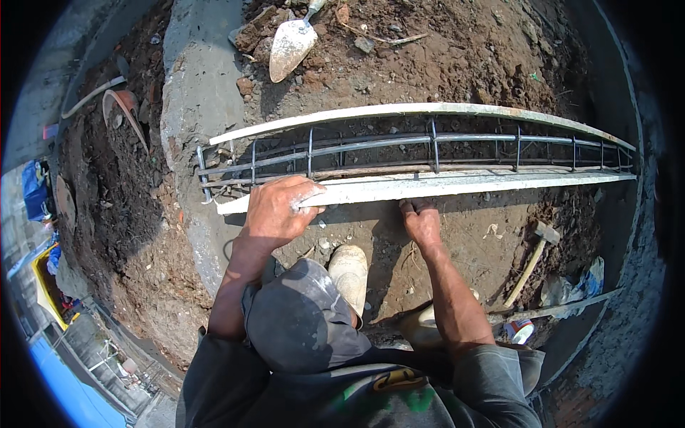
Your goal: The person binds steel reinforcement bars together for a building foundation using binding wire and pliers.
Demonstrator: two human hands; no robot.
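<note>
Head view: left hand (280, 209) grasps the near board (435, 187), alongside the rebar (434, 145); right hand (422, 223) is at its near edge, grip unclear. If the left slips, the board could tip.

The steel cage (434, 146) lies between a far white board (428, 108) and a near white board (428, 185). Near the cage's left end, the left hand (280, 210) clasps the near white board; farther right along the cage, the right hand (424, 227) meets that board's lower edge, fingertips partly hidden. Beyond the cage: trowel (292, 48). Nearside of its right half: hammer (526, 271).
</note>
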